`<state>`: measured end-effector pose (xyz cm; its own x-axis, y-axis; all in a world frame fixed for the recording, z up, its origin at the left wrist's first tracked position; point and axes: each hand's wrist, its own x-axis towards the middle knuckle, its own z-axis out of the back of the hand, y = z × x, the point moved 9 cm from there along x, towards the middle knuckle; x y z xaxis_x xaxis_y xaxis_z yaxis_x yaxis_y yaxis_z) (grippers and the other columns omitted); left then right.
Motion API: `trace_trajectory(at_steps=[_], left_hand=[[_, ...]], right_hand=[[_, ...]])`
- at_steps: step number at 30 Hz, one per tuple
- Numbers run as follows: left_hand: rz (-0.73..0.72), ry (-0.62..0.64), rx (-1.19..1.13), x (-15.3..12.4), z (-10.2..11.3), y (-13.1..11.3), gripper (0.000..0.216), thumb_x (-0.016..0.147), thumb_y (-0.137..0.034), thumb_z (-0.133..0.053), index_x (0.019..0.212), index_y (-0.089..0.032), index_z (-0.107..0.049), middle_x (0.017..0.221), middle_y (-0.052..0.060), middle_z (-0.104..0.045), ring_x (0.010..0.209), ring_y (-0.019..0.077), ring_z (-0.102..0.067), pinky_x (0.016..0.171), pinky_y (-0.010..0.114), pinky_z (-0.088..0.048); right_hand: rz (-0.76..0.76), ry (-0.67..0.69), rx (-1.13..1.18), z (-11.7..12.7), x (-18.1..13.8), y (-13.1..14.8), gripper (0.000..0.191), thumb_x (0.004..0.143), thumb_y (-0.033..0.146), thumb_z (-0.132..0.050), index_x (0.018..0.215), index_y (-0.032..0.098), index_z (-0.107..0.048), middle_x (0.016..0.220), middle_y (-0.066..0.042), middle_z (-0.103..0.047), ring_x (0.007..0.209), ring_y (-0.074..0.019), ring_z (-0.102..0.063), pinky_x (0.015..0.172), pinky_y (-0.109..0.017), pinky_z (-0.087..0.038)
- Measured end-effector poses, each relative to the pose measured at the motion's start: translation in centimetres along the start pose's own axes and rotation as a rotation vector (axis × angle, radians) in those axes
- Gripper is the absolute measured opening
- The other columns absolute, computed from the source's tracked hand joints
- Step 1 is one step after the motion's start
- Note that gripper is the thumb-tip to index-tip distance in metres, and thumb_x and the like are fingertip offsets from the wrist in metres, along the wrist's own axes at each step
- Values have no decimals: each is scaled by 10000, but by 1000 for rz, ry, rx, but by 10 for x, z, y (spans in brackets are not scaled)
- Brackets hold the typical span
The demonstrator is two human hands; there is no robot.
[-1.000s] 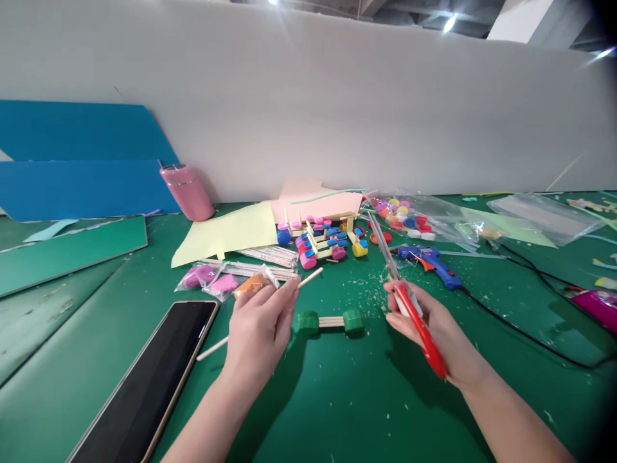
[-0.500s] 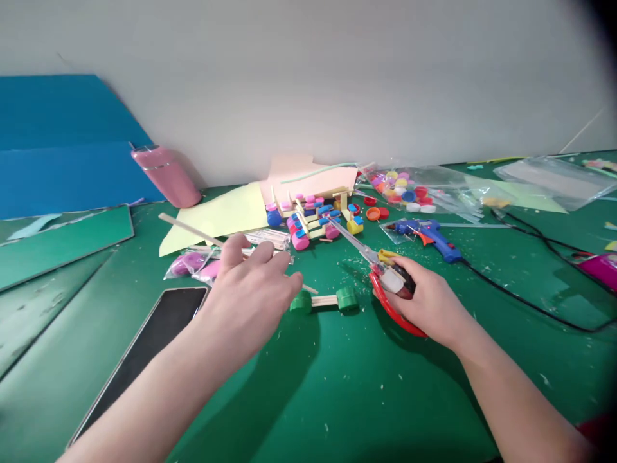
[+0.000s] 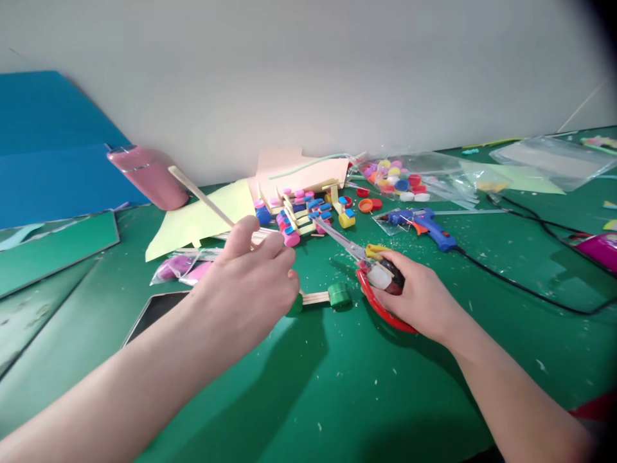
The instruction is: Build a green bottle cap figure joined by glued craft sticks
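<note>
Two hands (image 3: 255, 276), one cutter (image 3: 380, 276), one bottle (image 3: 149, 180)

The stick (image 3: 200, 194) was plain matt wood. Scissors blades (image 3: 340, 238) were shiny metal, red handle (image 3: 377, 307) looked like glossy plastic. Glue gun (image 3: 436, 233): smooth plastic too. Cap bag (image 3: 436, 177) was crinkly clear plastic, yellow sheet (image 3: 178, 231) matt paper.

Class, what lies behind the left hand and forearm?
Behind the left hand, a green cap partly shows, its rest covered. Behind the forearm, a dark phone shows only its far end; the remainder is hidden.
</note>
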<state>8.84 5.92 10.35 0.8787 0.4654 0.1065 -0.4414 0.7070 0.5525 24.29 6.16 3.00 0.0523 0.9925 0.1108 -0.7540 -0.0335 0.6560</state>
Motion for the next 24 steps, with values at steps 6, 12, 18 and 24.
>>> trace_trajectory(at_steps=[6,12,18,24], left_hand=[[-32,31,-166,5,-4,-4,285,615,17,-399,504,-224,-503,557,32,-438,744,242,-495,900,557,-274],[-79,-40,-234,3,-3,-6,306,647,0,-348,532,-220,-527,559,35,-450,694,240,-506,872,563,-283],[-144,32,-14,7,-3,-10,375,732,13,-314,644,-194,-614,596,51,-519,702,239,-495,816,490,-344],[-175,62,25,7,-3,-12,366,708,31,-340,689,-175,-642,584,62,-528,714,254,-492,809,480,-343]], right_hand=[[-9,0,3,1,1,-2,380,685,328,-621,1046,234,-551,954,-29,-656,799,-223,-623,669,-340,-495],[-6,-33,9,5,1,-2,374,682,346,-625,1034,238,-560,939,-27,-658,771,-222,-626,683,-344,-487],[-18,-20,42,7,1,1,397,682,352,-614,1054,229,-549,985,-38,-649,836,-236,-615,678,-333,-481],[-25,-26,29,10,1,1,403,676,359,-615,1053,228,-558,945,-27,-654,798,-231,-614,668,-334,-477]])
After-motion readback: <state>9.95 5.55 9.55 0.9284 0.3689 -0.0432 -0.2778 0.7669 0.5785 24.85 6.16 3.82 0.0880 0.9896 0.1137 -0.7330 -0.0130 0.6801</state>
